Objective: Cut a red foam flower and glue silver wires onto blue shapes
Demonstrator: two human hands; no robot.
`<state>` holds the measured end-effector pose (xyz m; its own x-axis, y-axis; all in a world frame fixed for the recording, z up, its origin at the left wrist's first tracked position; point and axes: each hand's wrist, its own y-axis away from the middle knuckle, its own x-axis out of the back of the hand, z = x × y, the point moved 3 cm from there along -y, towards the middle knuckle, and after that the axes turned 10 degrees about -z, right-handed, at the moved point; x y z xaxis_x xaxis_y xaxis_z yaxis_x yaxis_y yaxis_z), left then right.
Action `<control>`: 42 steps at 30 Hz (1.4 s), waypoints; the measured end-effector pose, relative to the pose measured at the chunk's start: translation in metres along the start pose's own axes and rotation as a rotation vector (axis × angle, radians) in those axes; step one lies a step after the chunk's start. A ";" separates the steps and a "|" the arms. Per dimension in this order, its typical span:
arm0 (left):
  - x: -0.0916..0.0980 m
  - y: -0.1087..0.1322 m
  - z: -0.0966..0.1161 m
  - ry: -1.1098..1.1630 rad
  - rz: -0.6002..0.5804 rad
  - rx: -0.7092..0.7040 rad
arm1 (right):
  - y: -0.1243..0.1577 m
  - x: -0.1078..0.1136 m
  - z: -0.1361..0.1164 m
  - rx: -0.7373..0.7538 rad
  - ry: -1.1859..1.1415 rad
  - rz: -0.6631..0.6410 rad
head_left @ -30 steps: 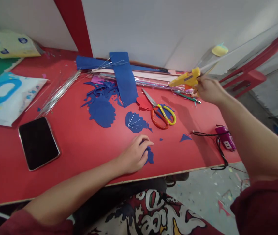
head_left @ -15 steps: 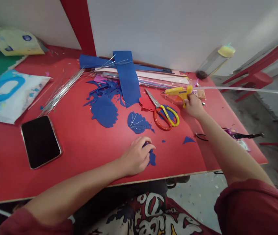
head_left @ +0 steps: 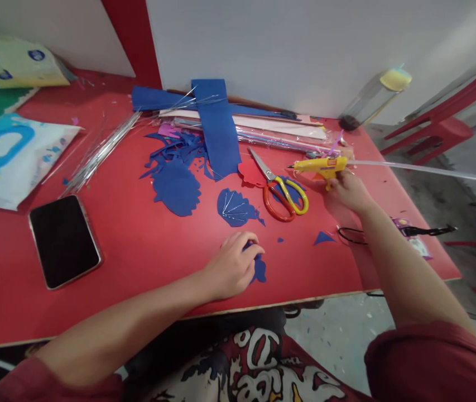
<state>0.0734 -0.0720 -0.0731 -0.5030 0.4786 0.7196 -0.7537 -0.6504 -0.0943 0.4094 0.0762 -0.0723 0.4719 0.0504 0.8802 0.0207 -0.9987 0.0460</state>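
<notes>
My right hand (head_left: 349, 191) is wrapped round the handle of a yellow glue gun (head_left: 320, 165), its nozzle pointing left. A long clear glue stick (head_left: 422, 169) runs out of its back end. Resting near the table's front edge, my left hand (head_left: 235, 262) has its fingers curled over a small blue foam piece (head_left: 259, 270). Just beyond it lies a scalloped blue piece (head_left: 234, 207) with thin silvery lines fanned across it. Scissors (head_left: 282, 192) with one red and one yellow handle lie open between my hands, partly over another blue piece.
A phone (head_left: 65, 241) and a wipes pack (head_left: 20, 159) are at left, beside silver wires (head_left: 106, 151). Blue scraps (head_left: 179, 149), a larger blue cutout (head_left: 176, 187) and foam strips (head_left: 216, 128) lie behind. A clear container (head_left: 371, 100) stands at the back right.
My right hand has moved slightly right with the glue gun, which now lies more level, its nozzle farther right. My left hand stays at nearly the same place. The view has shifted a little.
</notes>
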 end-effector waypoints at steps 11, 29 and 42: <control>0.002 -0.001 -0.001 -0.015 0.019 -0.005 | 0.009 0.006 -0.015 0.009 0.110 -0.079; 0.047 -0.001 -0.040 -0.354 0.393 0.123 | 0.105 -0.083 -0.190 0.688 0.149 -0.493; 0.051 0.005 -0.057 -0.476 0.382 0.134 | 0.092 -0.061 -0.207 0.618 -0.321 -0.543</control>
<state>0.0203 -0.0171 -0.0761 -0.4598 -0.0976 0.8827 -0.4825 -0.8069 -0.3406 0.1999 -0.0184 -0.0238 0.4816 0.6077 0.6315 0.7428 -0.6654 0.0739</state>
